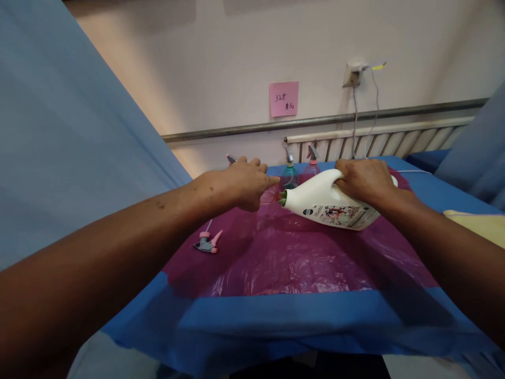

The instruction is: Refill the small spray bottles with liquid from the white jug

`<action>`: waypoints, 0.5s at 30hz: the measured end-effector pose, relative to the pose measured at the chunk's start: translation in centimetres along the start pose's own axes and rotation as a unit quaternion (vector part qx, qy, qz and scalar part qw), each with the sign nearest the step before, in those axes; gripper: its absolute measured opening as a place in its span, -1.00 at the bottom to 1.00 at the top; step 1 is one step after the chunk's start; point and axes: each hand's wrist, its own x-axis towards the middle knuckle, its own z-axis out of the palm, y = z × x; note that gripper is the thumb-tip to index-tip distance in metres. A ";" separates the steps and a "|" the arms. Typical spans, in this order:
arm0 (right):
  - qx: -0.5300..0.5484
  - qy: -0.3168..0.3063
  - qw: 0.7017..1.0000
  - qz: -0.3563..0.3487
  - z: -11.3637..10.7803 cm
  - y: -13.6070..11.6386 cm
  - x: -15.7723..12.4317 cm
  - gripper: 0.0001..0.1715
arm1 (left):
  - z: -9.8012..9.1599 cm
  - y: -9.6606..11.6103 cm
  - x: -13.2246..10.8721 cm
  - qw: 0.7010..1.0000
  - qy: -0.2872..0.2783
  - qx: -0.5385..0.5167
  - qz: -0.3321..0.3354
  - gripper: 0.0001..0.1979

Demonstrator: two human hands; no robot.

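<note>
Detergent jug (pixel 335 205), white with a printed label, is leaning almost onto its side over the purple plastic sheet (pixel 295 258). Its green spout is pointing left at the mouth of a small clear bottle (pixel 270 196). The right hand (pixel 365 181) is clamping the jug's handle from above. The left hand (pixel 244 184) is closing around the small bottle, most of which is hidden behind the fingers. Judging by this, pouring is the step in hand; no stream is showing. The next move is calling for a slow tilt with spout and mouth lined up, since the opening looks narrow.

Counting outward: one jug, one small bottle, and one loose trigger head (pixel 207 243) on the sheet. Behind are a teal spray bottle (pixel 290 176), a pink spray bottle (pixel 311 167) and a third sprayer tip (pixel 231 158).
</note>
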 end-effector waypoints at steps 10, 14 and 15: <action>0.009 -0.002 1.000 0.002 -0.3 0.1 -0.2 -0.60 | 0.0 0.0 0.4 0.999 0.044 0.019 0.015 -0.19; 0.003 -0.007 1.000 0.009 -0.4 0.1 -0.2 -0.57 | -0.5 0.6 0.3 0.997 0.069 0.028 0.020 -0.22; 0.002 -0.008 1.000 0.010 -0.4 0.1 -0.2 -0.57 | -0.7 0.8 0.4 0.996 0.075 0.032 0.023 -0.24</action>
